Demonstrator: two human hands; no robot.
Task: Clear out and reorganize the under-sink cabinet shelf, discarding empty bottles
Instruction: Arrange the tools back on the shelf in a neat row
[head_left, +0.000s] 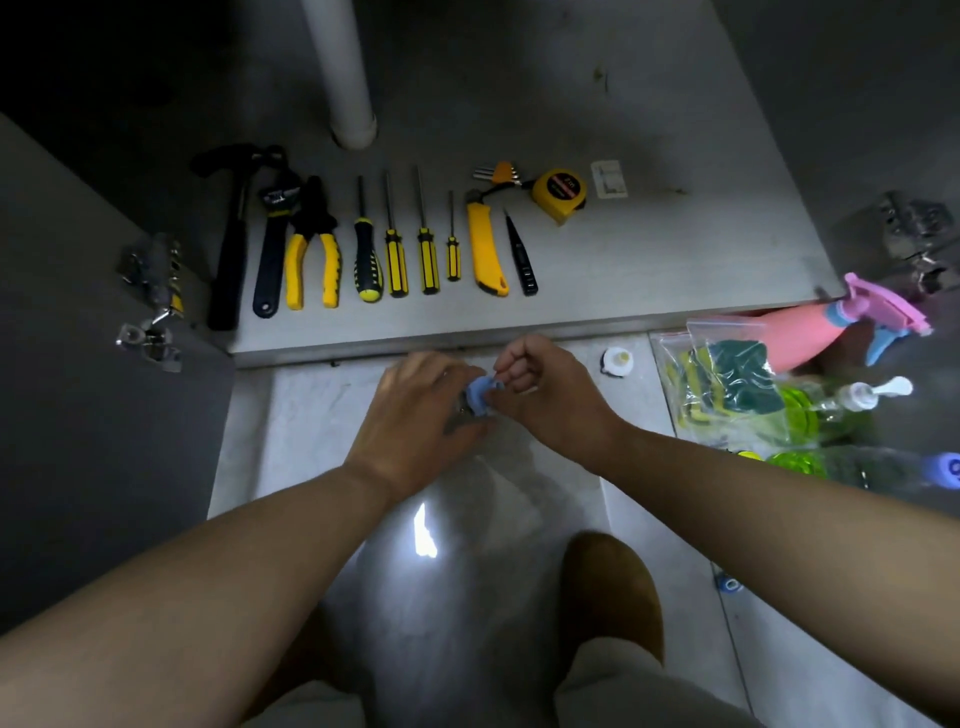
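Observation:
Over the floor in front of the cabinet, my left hand (422, 402) grips a small object with a blue cap (480, 396); the object's body is hidden under my fingers. My right hand (545, 387) pinches the blue cap from the right with curled fingers. On the grey cabinet shelf (649, 249) lies a neat row of tools: a black hammer (228, 249), a wrench (272, 244), yellow pliers (311, 249), several screwdrivers (396, 244), a yellow utility knife (485, 249) and a yellow tape measure (560, 193).
A white drain pipe (340, 67) stands at the shelf's back. On the floor to the right lie a pink spray bottle (810, 335), a bag of sponges (727, 384), green bottles (810, 415) and a white cap (618, 359). Open cabinet doors with hinges (150, 301) flank both sides.

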